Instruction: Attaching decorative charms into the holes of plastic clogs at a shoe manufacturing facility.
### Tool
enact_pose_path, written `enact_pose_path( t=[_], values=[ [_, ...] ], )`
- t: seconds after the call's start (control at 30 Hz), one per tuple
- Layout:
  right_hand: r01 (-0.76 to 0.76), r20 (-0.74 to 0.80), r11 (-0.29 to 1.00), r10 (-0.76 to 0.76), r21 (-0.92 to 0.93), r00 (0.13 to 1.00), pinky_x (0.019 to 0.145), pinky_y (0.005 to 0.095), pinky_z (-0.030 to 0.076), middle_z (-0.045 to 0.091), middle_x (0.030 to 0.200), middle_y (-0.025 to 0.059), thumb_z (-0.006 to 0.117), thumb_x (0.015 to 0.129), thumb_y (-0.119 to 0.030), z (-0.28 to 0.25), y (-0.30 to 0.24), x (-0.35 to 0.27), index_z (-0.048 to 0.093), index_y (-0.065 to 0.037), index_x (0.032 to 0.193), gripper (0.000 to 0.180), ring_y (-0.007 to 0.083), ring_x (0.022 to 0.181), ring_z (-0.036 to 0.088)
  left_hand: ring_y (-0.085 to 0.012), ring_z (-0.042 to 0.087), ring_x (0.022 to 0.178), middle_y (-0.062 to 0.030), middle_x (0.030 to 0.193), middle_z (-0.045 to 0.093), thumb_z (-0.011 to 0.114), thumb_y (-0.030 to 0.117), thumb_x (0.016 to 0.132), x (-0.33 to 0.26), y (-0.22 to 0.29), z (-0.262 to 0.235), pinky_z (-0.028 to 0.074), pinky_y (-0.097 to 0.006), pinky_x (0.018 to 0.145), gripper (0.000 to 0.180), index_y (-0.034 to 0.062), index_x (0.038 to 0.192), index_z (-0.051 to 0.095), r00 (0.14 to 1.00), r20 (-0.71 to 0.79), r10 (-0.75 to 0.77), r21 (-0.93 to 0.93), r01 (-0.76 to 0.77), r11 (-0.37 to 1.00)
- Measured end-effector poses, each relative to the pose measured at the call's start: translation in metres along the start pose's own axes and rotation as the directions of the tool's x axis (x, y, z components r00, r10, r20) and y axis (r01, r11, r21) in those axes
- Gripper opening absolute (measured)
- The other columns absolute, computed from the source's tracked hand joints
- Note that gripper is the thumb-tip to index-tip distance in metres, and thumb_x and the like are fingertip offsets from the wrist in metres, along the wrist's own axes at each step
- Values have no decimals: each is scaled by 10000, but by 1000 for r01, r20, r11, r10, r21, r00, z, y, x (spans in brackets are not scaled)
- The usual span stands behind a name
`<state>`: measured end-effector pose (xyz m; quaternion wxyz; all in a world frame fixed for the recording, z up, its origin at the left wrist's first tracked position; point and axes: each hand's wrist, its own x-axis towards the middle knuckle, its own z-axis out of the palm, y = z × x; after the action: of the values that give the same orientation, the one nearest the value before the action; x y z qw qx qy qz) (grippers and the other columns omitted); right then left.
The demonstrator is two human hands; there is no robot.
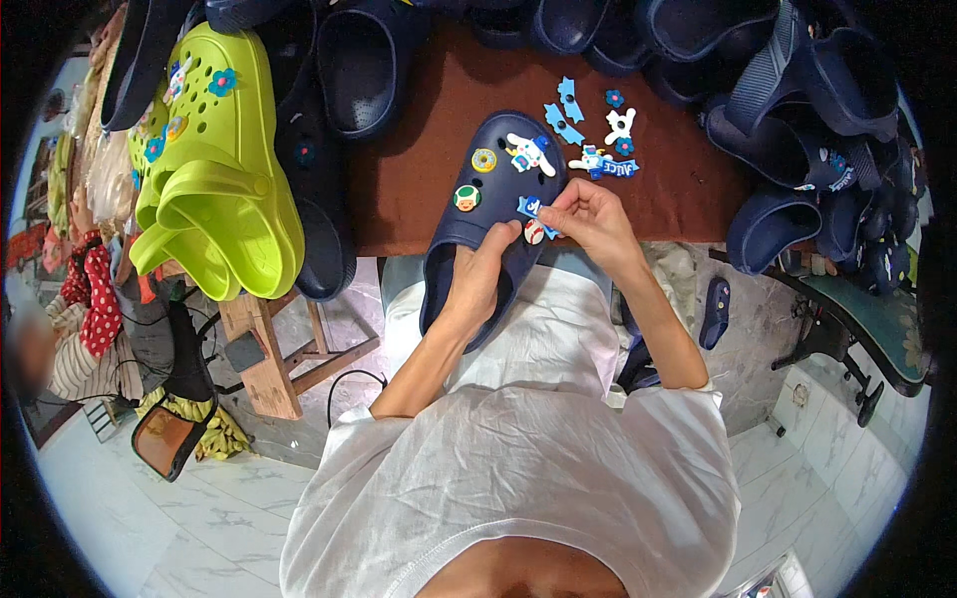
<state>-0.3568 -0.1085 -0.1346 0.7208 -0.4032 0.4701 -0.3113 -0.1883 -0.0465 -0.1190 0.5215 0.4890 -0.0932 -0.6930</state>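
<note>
A navy clog (495, 202) lies toe-away across the table's near edge. My left hand (477, 274) grips it, fingers inside the foot opening and thumb on the upper beside a baseball charm (533, 232). The fingertips of my right hand (595, 221) pinch a blue ribbon-shaped charm (529, 205) against the clog's right side. Also on the upper are a mushroom charm (467, 198), a donut charm (483, 160) and a white long-eared figure charm (528, 153). Beyond the toe lie loose blue ribbon charms (564, 133), a flower charm (614, 98) and a white figure charm (619, 126).
A brown cloth (439, 90) covers the table. Lime green clogs (221, 130) with charms stand at the left. Several navy clogs (768, 229) crowd the right and far edges. A lettered figure charm (605, 163) lies by the clog. Another person's dotted sleeve (95, 304) shows far left.
</note>
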Motion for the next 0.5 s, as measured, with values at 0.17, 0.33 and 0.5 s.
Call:
enact_pose_path(
  t=[0.17, 0.33, 0.5],
  values=[
    [196, -98, 974, -207, -112, 973, 663, 196, 495, 635, 834, 5, 751, 865, -74, 10, 13, -14, 625, -38, 887, 133, 48, 744, 596, -145, 627, 968, -65, 1114, 624, 634, 74, 882, -2, 3, 4, 512, -292, 875, 330, 2, 1192, 546, 999, -21, -48, -93, 45, 995],
    [424, -170, 713, -599, -559, 782, 725, 262, 508, 583, 995, 67, 791, 780, -85, 31, 10, -34, 700, -62, 990, 229, 155, 869, 611, -148, 627, 976, -70, 1107, 625, 626, 118, 906, -3, 8, 3, 512, -288, 872, 330, 3, 1205, 546, 998, -11, -57, -128, 55, 990],
    [430, -108, 712, -575, -556, 811, 768, 320, 495, 567, 969, 54, 835, 705, -108, 30, 16, -36, 755, -108, 964, 271, 211, 935, 581, -142, 616, 972, -67, 1102, 621, 600, 171, 939, -2, 7, 2, 502, -282, 856, 327, 0, 1213, 549, 999, -19, -45, -108, 43, 993]
  ],
)
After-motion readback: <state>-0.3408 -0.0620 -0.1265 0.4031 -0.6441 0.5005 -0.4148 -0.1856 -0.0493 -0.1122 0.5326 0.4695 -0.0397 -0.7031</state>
